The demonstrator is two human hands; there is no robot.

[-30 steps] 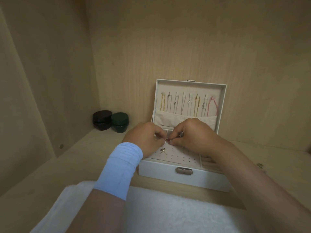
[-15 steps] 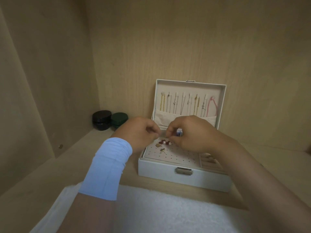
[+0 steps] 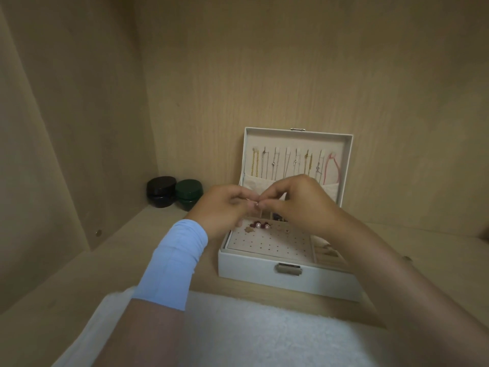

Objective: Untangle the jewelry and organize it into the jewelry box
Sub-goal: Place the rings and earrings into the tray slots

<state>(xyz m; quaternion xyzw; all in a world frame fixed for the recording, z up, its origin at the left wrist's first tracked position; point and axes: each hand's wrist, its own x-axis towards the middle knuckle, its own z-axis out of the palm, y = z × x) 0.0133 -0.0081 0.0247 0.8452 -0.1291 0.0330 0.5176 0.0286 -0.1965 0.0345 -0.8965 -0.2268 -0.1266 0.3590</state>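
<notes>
A white jewelry box (image 3: pixel 264 271) stands open on a wooden shelf. Several necklaces (image 3: pixel 293 162) hang in a row inside its raised lid. Its perforated earring panel (image 3: pixel 267 243) carries red and pink bead earrings (image 3: pixel 260 225) near the back. Above the panel, my left hand (image 3: pixel 225 207) and my right hand (image 3: pixel 299 202) meet fingertip to fingertip and pinch a tiny piece of jewelry (image 3: pixel 256 204) between them. That piece is too small to make out. A light blue band covers my left wrist.
A black jar (image 3: pixel 161 191) and a dark green jar (image 3: pixel 188 194) stand by the back left corner. A white fluffy towel (image 3: pixel 238 332) lies at the shelf's front. Wooden walls close in at the left and the back.
Both hands have risen from the earring panel and now meet higher, in front of the lid pocket. The red and pink earrings, hidden before, now show on the panel.
</notes>
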